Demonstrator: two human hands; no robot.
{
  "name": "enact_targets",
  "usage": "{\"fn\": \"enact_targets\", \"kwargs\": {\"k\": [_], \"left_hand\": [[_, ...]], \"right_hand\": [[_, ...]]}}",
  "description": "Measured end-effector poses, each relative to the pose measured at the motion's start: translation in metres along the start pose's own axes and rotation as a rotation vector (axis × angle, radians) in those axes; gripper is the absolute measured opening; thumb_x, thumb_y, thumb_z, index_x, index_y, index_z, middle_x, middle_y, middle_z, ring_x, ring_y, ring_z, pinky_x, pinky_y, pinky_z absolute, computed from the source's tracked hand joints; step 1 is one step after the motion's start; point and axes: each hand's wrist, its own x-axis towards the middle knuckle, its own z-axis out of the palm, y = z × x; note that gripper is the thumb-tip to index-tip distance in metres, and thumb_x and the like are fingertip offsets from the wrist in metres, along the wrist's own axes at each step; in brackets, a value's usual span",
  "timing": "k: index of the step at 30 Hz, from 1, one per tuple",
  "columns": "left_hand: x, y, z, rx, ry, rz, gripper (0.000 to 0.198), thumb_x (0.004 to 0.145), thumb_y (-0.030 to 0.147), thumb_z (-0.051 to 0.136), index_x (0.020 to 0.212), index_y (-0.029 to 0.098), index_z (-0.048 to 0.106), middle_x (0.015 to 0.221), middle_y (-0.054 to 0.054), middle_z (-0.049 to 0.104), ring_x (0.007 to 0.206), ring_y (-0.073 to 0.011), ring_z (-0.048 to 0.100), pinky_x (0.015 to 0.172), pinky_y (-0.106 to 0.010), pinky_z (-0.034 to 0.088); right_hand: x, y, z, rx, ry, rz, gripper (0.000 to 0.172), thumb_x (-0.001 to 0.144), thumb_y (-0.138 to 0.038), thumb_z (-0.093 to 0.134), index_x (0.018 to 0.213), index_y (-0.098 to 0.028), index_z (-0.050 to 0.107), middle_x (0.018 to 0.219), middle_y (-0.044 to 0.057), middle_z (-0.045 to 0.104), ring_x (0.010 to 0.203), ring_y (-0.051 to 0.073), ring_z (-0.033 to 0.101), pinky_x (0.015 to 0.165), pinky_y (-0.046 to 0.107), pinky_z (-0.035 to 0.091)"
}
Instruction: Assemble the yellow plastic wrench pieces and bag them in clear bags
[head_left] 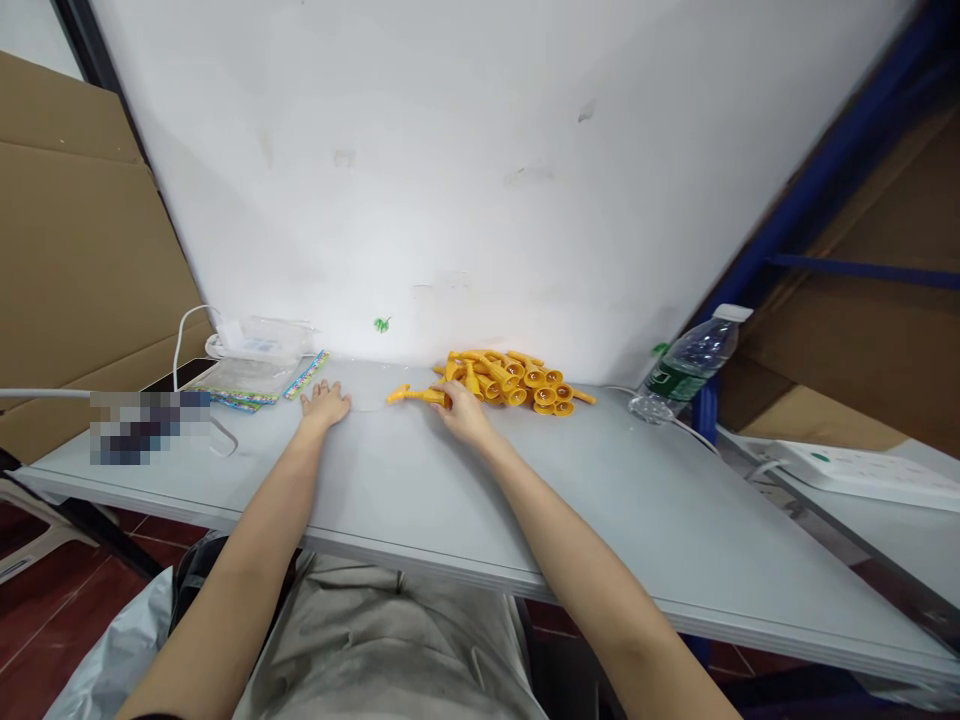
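My left hand (pixel 326 405) lies on the table with its fingers spread, at the edge of a clear plastic bag (pixel 369 398) with a colourful header strip (pixel 306 376). In my right hand (pixel 463 412) is a yellow plastic piece (pixel 421 395) with a slim stem and a bent, wider tip that points left over the bag. The fingers are closed around its right end, which they partly hide. Just behind and right of that hand lies a heap of similar yellow pieces (pixel 517 378), many showing open, flared cup ends.
More clear bags (pixel 251 375) with colourful strips lie at the left, beside a phone (pixel 176 375) and a white cable (pixel 178 345). A plastic bottle (pixel 686 368) leans at the right. Farther right is a white power strip (pixel 874 472). A white wall (pixel 480 180) closes off the back.
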Motion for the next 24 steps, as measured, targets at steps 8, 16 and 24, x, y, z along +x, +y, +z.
{"fn": "enact_targets", "kwargs": {"k": [8,16,24], "left_hand": [[-0.009,0.007,-0.007,-0.019,0.137,0.093,0.05,0.087,0.015,0.035,0.134,0.016,0.049,0.148,-0.014,0.044,0.138,-0.0256,0.039,0.115,-0.05,0.027],[-0.034,0.046,-0.011,-0.043,0.061,0.247,0.045,0.087,0.042,0.047,0.124,0.017,0.053,0.123,-0.013,0.064,0.113,-0.0274,0.061,0.091,-0.035,0.048],[-0.046,0.056,-0.015,0.083,0.047,0.282,0.024,0.086,0.028,0.046,0.104,0.019,0.059,0.108,-0.011,0.068,0.103,-0.0257,0.064,0.083,-0.033,0.049]], "right_hand": [[-0.008,0.008,0.001,0.122,-0.165,0.068,0.036,0.079,-0.017,0.063,0.114,-0.013,0.063,0.102,0.011,0.067,0.088,0.02,0.063,0.081,0.033,0.05],[-0.006,0.018,0.002,0.263,-0.213,0.138,0.036,0.074,-0.018,0.07,0.109,-0.013,0.065,0.088,0.005,0.068,0.076,0.016,0.063,0.073,0.03,0.051],[-0.003,0.016,0.004,0.252,-0.129,0.146,0.036,0.074,-0.019,0.072,0.109,-0.012,0.065,0.093,0.008,0.068,0.079,0.017,0.063,0.076,0.032,0.052]]}}
